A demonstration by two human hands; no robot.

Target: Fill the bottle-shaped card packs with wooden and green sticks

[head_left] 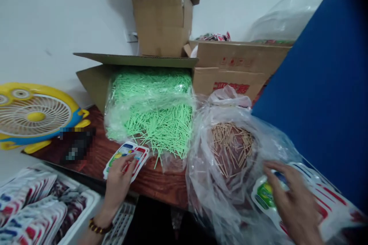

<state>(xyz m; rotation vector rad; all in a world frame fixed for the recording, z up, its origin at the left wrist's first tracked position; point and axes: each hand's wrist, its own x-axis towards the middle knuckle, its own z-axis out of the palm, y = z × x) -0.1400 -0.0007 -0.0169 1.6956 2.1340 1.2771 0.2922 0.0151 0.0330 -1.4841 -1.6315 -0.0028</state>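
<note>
My left hand (119,174), wearing a beaded bracelet, is closed on a small printed packet (140,157) at the front of the table. The packet is white-edged with red, blue and yellow print; its underside is hidden. My right hand (296,199) has its thumb and fingers apart, over a row of similar packets (324,199) at the right. One green-printed packet (264,193) shows beside its thumb. Between the hands, thin brown sticks (232,145) lie in an opened clear plastic bag (201,176). Light green sticks (169,126) spill from a bag inside a cardboard box (94,88).
A yellow-and-blue fan (37,115) and a blurred dark object (77,147) are at left. Below them, a white foam box (93,203) holds many packets. Cardboard boxes (162,23) stand behind, and a blue panel (313,84) bounds the right of the wooden table (161,185).
</note>
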